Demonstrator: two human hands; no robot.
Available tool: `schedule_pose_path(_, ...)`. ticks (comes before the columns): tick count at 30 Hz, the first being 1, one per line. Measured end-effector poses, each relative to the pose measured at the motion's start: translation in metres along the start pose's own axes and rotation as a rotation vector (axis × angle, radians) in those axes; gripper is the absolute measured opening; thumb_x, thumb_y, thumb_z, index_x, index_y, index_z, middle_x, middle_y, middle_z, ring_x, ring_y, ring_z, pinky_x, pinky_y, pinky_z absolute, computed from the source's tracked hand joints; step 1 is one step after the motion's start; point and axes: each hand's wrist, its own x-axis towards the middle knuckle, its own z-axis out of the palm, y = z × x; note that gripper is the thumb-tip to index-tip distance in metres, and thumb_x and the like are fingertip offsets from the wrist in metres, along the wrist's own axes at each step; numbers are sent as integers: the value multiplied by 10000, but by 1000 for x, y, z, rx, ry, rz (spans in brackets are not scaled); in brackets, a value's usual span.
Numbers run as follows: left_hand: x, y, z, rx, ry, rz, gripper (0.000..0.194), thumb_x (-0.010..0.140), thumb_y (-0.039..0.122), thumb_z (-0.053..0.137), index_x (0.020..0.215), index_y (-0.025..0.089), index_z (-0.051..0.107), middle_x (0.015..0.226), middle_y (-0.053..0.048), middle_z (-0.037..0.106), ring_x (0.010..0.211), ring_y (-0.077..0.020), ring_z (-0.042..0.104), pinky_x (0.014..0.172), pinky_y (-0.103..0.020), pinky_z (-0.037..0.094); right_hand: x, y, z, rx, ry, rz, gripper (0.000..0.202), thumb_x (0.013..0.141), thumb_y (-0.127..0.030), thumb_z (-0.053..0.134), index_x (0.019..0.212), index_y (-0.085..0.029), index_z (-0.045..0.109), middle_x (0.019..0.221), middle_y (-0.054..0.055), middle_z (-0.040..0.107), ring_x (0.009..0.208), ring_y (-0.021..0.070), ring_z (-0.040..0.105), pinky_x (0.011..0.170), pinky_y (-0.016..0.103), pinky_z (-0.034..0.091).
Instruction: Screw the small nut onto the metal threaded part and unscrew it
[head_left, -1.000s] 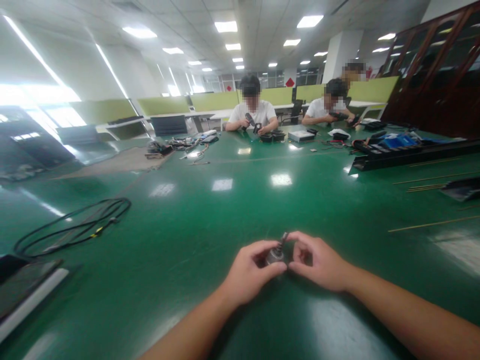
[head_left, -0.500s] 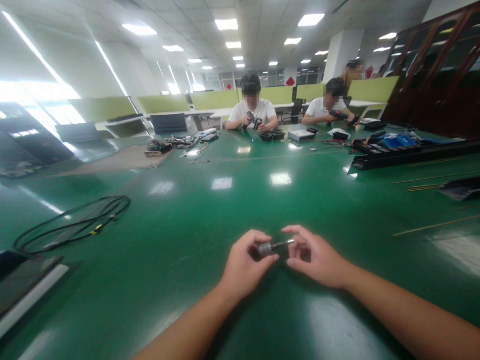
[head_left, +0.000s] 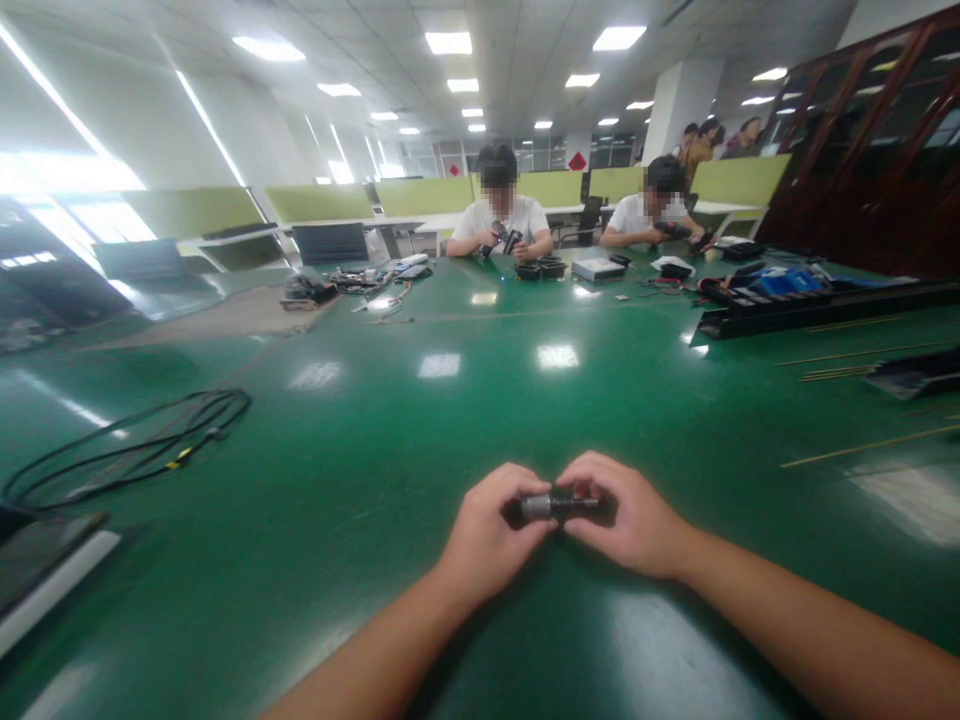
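Observation:
Low over the green table top, my left hand (head_left: pixel 491 535) pinches a small grey metal cylinder with a thin dark shaft (head_left: pixel 537 507) between thumb and fingers. The piece lies level, its shaft pointing right. Around that shaft curl the thumb and fingers of my right hand (head_left: pixel 637 520), closed in at the end near the cylinder. The shaft's tip shows inside the right hand's curve. The cylinder's left end is hidden by my left hand.
A coiled black cable (head_left: pixel 142 440) lies at left, behind a flat dark device (head_left: pixel 52 570). Thin brass-coloured rods (head_left: pixel 870 446) and black channel pieces (head_left: pixel 919 372) are at right. Across the table (head_left: pixel 360 400), two people in white shirts handle tools among electronic parts.
My right hand has moved in toward the left and closed around the shaft. The piece has tilted from slightly raised at right to level. The view has shifted slightly.

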Motion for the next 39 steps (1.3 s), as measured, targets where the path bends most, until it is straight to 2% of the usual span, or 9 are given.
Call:
schedule_pose_path(4,0,3,0,-7,-1,23,112,787,165,701,894,188,677,928,-48,669,873,-175,620,804,-292,472,1,-2,0,-13,-15,38,251,794,-243,718,1033,-202,652,904,44,644,774,176,587,705,296,466)
schedule_pose_path(7,1,3,1,-11,-1,41,128,779,158,706,899,187,676,928,-51,670,876,-176,622,809,-294,480,2,-2,-1,-32,-59,78,144,887,-318,639,926,-191,696,831,37,653,747,168,587,680,284,439)
schedule_pose_path(11,0,0,2,-12,-4,55,194,746,137,732,926,188,680,942,-48,671,890,-176,621,815,-293,482,3,0,-1,-43,-105,77,266,965,-330,532,830,-189,713,778,28,658,723,154,589,668,275,414)
schedule_pose_path(17,0,-4,3,39,-13,-22,206,725,132,745,913,194,686,925,-35,675,862,-174,625,784,-284,472,2,0,3,-66,-54,73,66,861,-229,658,880,-192,709,814,29,670,742,165,598,677,278,430)
schedule_pose_path(26,0,-2,4,88,-15,-94,230,691,147,788,896,202,701,888,-26,694,829,-182,637,760,-284,472,4,2,2,-31,-60,108,47,820,-192,684,864,-194,701,801,21,666,722,161,595,651,268,433)
schedule_pose_path(39,1,-1,4,81,-23,-96,225,695,149,802,891,212,713,891,-7,708,829,-171,650,753,-269,475,3,-2,1,-39,-48,108,13,811,-191,697,819,-181,697,758,12,642,688,147,566,626,255,404)
